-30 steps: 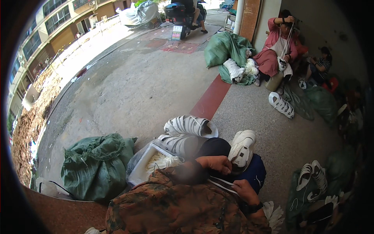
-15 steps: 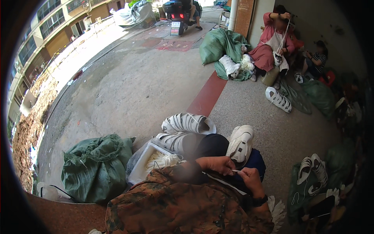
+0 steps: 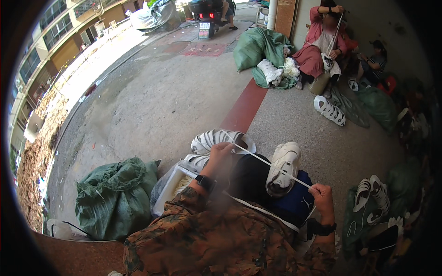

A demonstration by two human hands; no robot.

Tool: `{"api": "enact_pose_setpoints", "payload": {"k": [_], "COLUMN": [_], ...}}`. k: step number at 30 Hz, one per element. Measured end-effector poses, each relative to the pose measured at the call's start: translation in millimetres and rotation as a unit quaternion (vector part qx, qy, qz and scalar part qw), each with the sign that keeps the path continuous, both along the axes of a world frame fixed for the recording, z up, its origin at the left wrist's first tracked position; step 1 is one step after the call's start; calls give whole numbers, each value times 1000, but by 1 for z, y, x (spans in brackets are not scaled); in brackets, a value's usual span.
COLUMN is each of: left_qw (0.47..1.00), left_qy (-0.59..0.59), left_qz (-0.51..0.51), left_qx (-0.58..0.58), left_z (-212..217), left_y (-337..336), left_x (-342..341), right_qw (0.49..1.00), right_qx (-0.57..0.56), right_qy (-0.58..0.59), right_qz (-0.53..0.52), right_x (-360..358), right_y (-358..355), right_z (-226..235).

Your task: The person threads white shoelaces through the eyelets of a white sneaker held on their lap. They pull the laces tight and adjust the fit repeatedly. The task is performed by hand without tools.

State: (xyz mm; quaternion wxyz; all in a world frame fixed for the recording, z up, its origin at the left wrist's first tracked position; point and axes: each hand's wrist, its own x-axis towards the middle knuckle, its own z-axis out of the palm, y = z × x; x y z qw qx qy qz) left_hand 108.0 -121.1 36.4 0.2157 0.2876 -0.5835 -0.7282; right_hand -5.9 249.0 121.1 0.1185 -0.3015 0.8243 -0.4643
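A white shoelace (image 3: 258, 158) is stretched slantwise across my lap. At its upper left part, my left hand (image 3: 222, 152) is closed on it, while my right hand (image 3: 321, 195) pinches the lower right part. The lace passes in front of a white sneaker (image 3: 284, 165) resting on my dark blue trousers near the right knee. Just beyond my left hand lie nested white shoe uppers (image 3: 209, 141) with dark gaps. Beside my left forearm is a white box (image 3: 162, 197) with a bundle of pale laces, partly hidden by my sleeve.
A green sack (image 3: 113, 198) stands at the left. White shoes (image 3: 378, 198) lie on green cloth at the right. Farther off, a person (image 3: 317, 50) sits pulling a lace, near green sacks (image 3: 260, 48) and a white shoe stack (image 3: 329, 110). A motorbike (image 3: 207, 18) stands behind.
My hands were close together over my lap, pinching a short length of lace. They have moved apart, left hand up-left and right hand rightward, with the lace now stretched between them.
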Motion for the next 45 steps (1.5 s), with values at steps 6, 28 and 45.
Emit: {"api": "enact_pose_setpoints", "payload": {"k": [6, 28, 45], "left_qw": [987, 905, 845], "left_qy": [-29, 39, 66], "left_qz": [146, -321, -212], "left_qx": [-53, -278, -486], "left_z": [-71, 29, 17], "left_y": [-40, 79, 77], "left_x": [14, -25, -39], "right_qw": [1000, 993, 996], "right_qx": [5, 44, 5], "right_qy": [17, 8, 13], "right_qz": [-2, 113, 90], "right_x": [-7, -6, -13], "right_y": [1, -47, -51], "right_z": [6, -11, -39]}}
